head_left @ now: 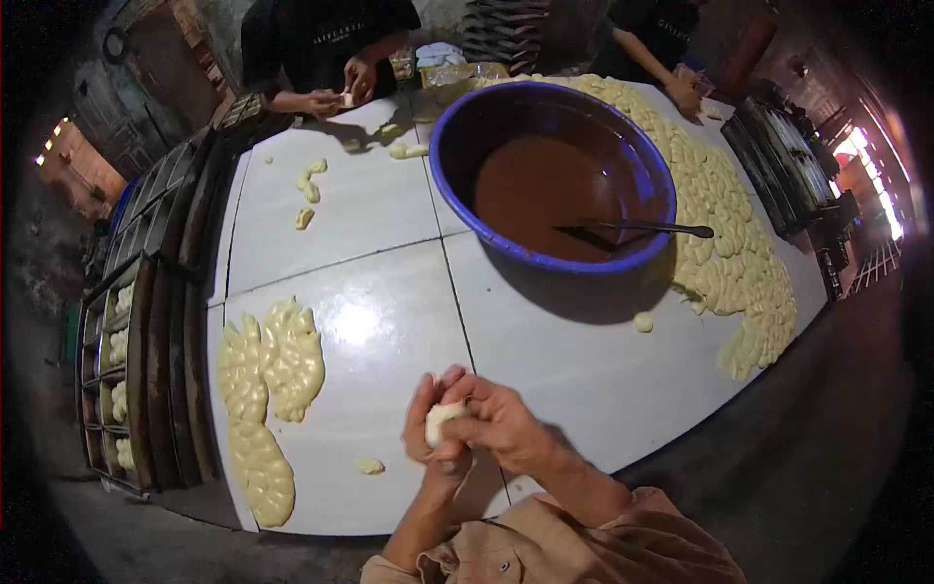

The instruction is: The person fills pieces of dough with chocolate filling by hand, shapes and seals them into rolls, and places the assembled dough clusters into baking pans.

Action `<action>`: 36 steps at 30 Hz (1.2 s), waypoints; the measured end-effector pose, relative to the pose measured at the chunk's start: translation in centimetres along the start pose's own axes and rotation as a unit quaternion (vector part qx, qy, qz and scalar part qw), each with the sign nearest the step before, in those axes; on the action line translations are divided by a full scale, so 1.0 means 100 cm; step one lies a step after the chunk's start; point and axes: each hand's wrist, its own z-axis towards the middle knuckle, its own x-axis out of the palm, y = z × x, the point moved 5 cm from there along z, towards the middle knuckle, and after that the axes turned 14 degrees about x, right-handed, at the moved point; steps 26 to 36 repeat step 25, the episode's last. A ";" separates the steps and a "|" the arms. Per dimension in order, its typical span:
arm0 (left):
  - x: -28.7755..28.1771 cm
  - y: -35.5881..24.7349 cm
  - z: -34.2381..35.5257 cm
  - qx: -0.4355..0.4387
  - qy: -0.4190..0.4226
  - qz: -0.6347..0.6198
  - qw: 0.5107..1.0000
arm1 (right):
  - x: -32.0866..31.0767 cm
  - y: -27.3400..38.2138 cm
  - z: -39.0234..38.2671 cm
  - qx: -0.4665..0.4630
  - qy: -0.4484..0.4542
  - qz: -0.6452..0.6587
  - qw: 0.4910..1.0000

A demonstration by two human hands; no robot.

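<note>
A small piece of pale dough [443, 422] is held between my two hands above the near edge of the white tiled table [379, 375]. My left hand [421, 428] cups it from the left with curled fingers. From the right, my right hand [506, 426] closes over it, thumb pressed on the dough. A loose lump of dough [370, 466] lies on the table just left of my hands. Farther left are flattened slabs of dimpled dough [258, 472].
A blue basin [455, 200] of brown filling, with a spoon [671, 229] in it, stands at the back centre. Many dough pieces [715, 195] cover the table's right side. Metal mould trays [146, 370] stand along the left edge. Two co-workers [331, 58] work at the far side.
</note>
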 end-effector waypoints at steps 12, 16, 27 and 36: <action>0.015 0.038 0.014 -0.257 0.192 -0.025 0.947 | -0.107 0.211 0.027 -0.094 -0.263 -0.362 0.889; 0.002 0.035 0.023 -0.329 0.174 0.032 0.928 | -0.191 0.236 0.063 0.056 -0.277 -0.624 0.729; -0.012 0.030 0.013 -0.383 0.201 0.027 0.901 | -0.175 0.219 0.065 0.200 -0.231 -0.648 0.698; -0.012 0.030 0.013 -0.383 0.201 0.027 0.901 | -0.175 0.219 0.065 0.200 -0.231 -0.648 0.698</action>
